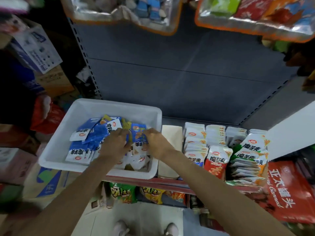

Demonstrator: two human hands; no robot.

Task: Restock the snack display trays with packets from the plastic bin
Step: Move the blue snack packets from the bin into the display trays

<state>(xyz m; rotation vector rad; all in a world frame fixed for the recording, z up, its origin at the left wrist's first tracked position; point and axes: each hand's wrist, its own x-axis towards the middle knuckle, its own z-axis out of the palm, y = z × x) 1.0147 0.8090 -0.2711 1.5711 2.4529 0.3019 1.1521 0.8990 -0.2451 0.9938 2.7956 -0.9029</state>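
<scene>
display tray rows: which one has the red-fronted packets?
The second packet row from the left, beside the white-and-blue row nearest the empty cream slot. Its front packet is red-orange; the rows to its right show green.

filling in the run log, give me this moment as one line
stage: picking from white bin | left hand: on blue packets | right hand: gripping blue packet | display trays: mostly stocked

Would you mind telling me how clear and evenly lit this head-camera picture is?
Head view: dim overall, with the white bin and packets in the display trays brightest; wide-angle bending curves the shelf uprights; edges and top are smeared; both hands, left hand and right hand, look soft.
</scene>
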